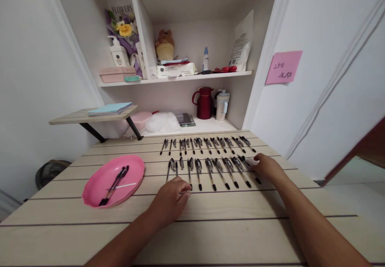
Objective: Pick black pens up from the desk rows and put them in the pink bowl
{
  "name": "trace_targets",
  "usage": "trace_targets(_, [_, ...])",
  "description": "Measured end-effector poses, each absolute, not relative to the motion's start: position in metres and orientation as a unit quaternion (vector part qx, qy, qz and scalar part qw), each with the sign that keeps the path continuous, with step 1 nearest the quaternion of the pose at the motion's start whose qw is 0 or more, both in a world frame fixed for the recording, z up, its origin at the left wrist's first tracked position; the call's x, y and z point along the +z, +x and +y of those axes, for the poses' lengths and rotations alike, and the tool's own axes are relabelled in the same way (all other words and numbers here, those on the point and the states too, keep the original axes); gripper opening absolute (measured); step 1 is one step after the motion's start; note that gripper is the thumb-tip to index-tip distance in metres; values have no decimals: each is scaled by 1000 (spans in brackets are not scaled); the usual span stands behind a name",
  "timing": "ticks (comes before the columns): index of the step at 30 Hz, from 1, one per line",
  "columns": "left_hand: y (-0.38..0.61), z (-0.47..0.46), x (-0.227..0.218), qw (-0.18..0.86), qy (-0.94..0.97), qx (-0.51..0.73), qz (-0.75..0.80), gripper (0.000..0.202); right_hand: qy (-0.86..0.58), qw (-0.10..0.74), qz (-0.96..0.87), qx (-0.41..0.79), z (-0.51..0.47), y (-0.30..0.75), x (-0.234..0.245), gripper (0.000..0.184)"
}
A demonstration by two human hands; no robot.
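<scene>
My left hand (171, 198) is closed just in front of the near row, its fingertips pressed around a thin pale piece that is too small to name. At the right end of that row, my right hand (267, 166) has its fingers curled in beside the last black pen (255, 175); what lies between them is hidden. Black gel pens lie in two rows on the table, each mostly with a separate black clip cap, such as the cap (199, 165), next to it. Clear barrels show in the front-row pen (210, 174) and the back-row pen (215, 145).
A pink plate (136, 168) on the left holds a few pens (114, 186) and a white stick (126, 185). Behind the table are a red jug (204, 103), a tumbler (222, 105) and a plastic bag (162, 122). A small raised shelf (70, 117) carries blue paper (111, 108).
</scene>
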State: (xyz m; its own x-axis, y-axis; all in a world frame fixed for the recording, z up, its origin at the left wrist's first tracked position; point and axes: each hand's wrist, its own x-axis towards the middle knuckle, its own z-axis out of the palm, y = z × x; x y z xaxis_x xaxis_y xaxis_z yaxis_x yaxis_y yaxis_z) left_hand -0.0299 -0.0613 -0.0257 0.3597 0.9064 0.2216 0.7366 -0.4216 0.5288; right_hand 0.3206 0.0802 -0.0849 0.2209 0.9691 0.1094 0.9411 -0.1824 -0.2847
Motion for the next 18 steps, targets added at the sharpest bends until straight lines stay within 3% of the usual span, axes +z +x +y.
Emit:
trace_targets(4, [-31, -62, -27, 176, 808, 244, 506, 19, -767, 136, -627, 34, 79, 319, -85, 36])
trace_targets(9, [-34, -63, -27, 177, 809, 240, 507, 17, -768, 99, -633, 27, 72, 325, -73, 16])
trace_targets(18, [-30, -60, -24, 182, 823, 225, 489, 18, -758, 73, -647, 26, 42, 297, -64, 13])
